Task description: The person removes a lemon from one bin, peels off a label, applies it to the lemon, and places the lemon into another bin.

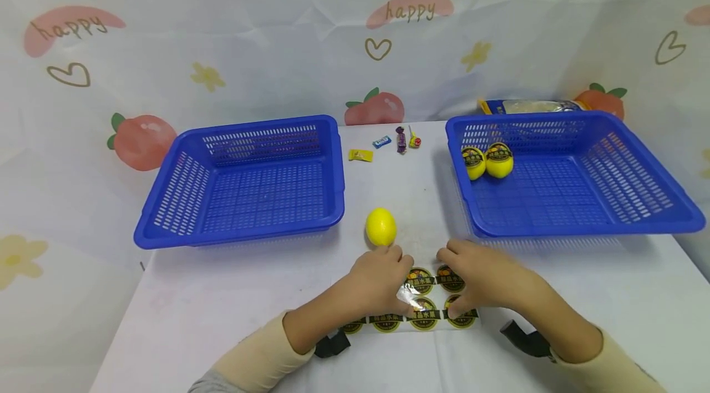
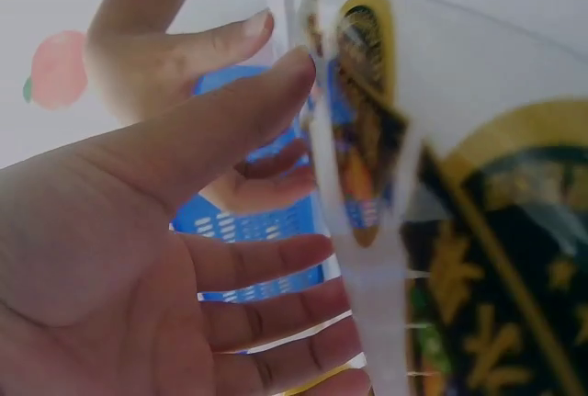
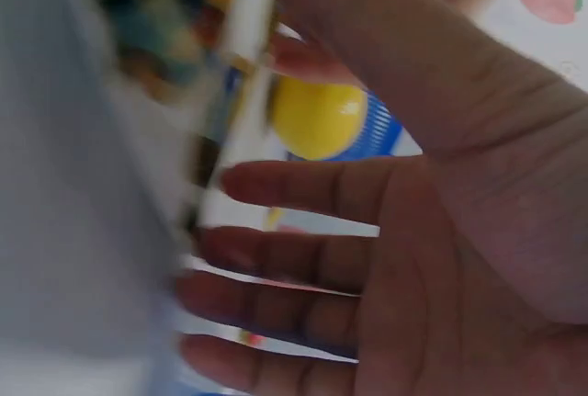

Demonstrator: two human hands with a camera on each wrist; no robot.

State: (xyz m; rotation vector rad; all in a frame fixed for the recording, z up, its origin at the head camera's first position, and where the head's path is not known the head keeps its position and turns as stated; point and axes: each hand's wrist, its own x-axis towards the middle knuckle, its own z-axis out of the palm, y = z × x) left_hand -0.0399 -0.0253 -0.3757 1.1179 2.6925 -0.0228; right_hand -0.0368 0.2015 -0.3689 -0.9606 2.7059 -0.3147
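Observation:
A clear sheet of round black-and-gold stickers point(image 1: 424, 314) lies flat on the white table. On its left part rests my left hand point(image 1: 379, 282), fingertips and thumb against the sheet. The right hand point(image 1: 488, 276) touches the sheet's right end in the same way. In the left wrist view, the left fingers point(image 2: 276, 309) are nearly straight and meet the sheet with their tips. The right wrist view shows straight, spread right fingers point(image 3: 294, 258) beside the blurred sheet. Just beyond the left fingertips sits a plain yellow lemon point(image 1: 381, 226).
A blue basket point(image 1: 238, 239) stands at the left, with nothing visible inside. The right blue basket point(image 1: 588, 230) holds two stickered lemons point(image 1: 499, 161). Between them at the back lie a yellow candy point(image 1: 360, 155), other wrapped sweets point(image 1: 401, 140) and a lollipop point(image 1: 415, 141). A blue-and-yellow packet point(image 1: 532, 106) lies behind the right basket.

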